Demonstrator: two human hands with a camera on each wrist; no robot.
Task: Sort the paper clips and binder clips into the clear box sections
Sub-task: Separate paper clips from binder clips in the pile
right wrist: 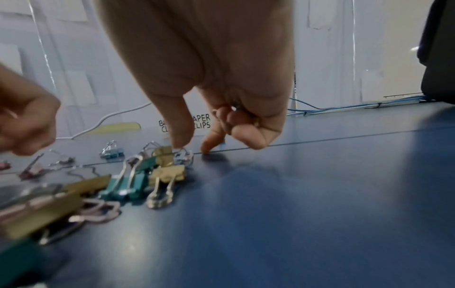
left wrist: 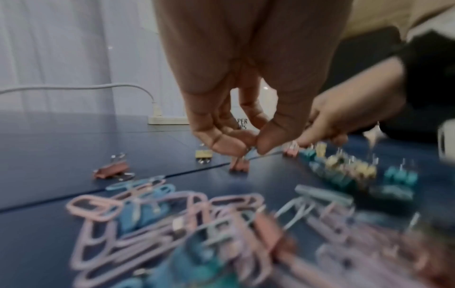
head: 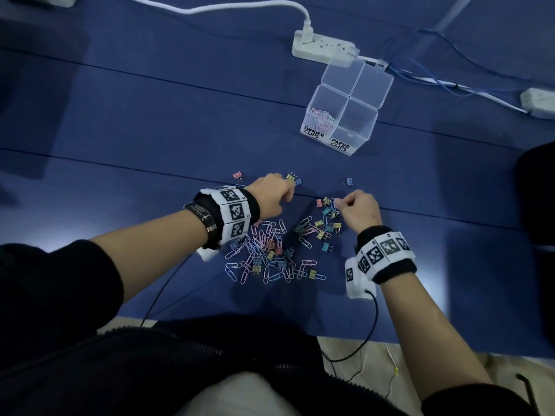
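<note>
Left hand point(head: 271, 195): thumb and fingertips pinched together low over the blue mat point(head: 120, 130); grasped item unclear. Right hand point(head: 359, 210): curled fingers grasping clips, forefinger down at the binder clips point(head: 327, 219). Paper clips point(head: 264, 256): scattered flat, long axes mixed. Clear box point(head: 345, 115): beyond both hands, labels facing the person, paper clips in the "BINDER CLIPS" section.

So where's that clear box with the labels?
In the head view the clear box sits upper right on the blue mat, just before the white power strip, beyond the clip pile.
</note>
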